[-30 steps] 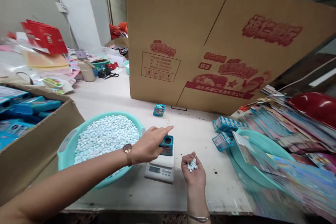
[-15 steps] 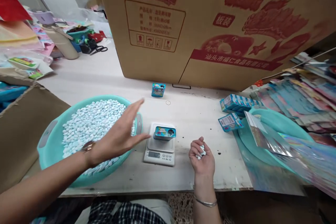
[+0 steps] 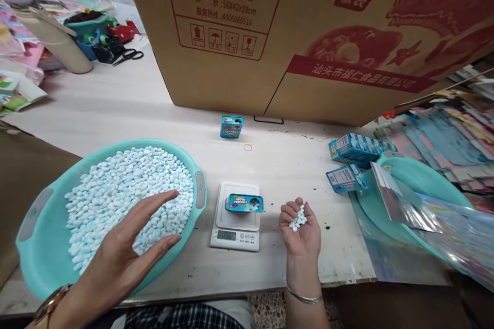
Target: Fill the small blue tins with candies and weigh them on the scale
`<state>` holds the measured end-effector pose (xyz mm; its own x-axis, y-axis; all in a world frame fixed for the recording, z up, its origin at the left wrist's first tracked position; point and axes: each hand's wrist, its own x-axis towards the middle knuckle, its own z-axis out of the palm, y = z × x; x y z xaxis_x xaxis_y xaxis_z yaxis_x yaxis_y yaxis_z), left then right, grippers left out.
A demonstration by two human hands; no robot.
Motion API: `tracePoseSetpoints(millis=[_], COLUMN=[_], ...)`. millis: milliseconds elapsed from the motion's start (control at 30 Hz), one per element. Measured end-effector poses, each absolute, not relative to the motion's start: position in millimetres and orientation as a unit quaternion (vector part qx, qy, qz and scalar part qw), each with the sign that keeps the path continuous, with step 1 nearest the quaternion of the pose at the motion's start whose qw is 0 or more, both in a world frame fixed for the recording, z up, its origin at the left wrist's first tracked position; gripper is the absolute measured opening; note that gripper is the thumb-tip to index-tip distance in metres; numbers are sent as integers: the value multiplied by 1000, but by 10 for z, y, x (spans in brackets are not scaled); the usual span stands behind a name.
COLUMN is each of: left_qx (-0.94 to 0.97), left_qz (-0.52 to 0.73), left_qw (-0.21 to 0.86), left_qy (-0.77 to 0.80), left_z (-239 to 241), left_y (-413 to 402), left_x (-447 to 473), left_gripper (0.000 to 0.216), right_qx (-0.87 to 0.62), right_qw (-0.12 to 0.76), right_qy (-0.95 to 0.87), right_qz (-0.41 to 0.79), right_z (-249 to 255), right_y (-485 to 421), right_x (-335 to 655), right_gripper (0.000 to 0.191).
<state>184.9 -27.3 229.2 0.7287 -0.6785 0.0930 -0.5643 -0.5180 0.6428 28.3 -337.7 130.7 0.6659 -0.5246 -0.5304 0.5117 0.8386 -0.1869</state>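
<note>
Right of the scale (image 3: 236,218), the right hand (image 3: 301,229) cups small, round, pale blue candies (image 3: 298,220). Left of it, the left hand (image 3: 129,249) spreads open.

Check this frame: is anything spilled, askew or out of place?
No spill shows. The small tin sits off-centre on the scale, toward its right edge. One blue box stands alone by the carton, apart from the other boxes.

I work at a scuffed, stained white table (image 3: 116,108); a tall cardboard carton (image 3: 316,10) walls off its far edge, with speckled floor (image 3: 266,313) below the near edge.
</note>
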Motion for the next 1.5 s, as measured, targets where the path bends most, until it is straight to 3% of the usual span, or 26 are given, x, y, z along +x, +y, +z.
tracePoseSetpoints(millis=[433, 633, 733, 867, 1033, 1200, 1500], left_qx=[801, 803, 815, 817, 789, 785, 781], left_qz=[-115, -127, -122, -140, -121, -91, -62], left_qw=[305, 196, 137, 189, 282, 186, 153], left_qy=[-502, -548, -550, -526, -532, -584, -603], left_z=[2406, 2290, 2148, 2112, 2393, 2497, 2644], left_y=[-711, -1265, -1461, -1552, -1704, -1889, -1919], left_x=[1738, 1749, 1750, 1721, 1582, 1524, 1487], left_gripper=[61, 67, 53, 30, 36, 33, 26], right_qx=[-79, -43, -3, 28, 17, 23, 30], right_qw=[923, 915, 887, 874, 872, 871, 891], right_qy=[247, 267, 333, 369, 359, 369, 337], right_qz=[-284, -298, -320, -316, -332, -325, -304], right_z=[1667, 1760, 1699, 1645, 1758, 1776, 1740], right_y=[-3251, -3132, -3040, -2953, -2946, -2913, -2896], right_x=[443, 556, 561, 497, 442, 488, 460], right_gripper=[5, 13, 14, 16, 17, 18, 17])
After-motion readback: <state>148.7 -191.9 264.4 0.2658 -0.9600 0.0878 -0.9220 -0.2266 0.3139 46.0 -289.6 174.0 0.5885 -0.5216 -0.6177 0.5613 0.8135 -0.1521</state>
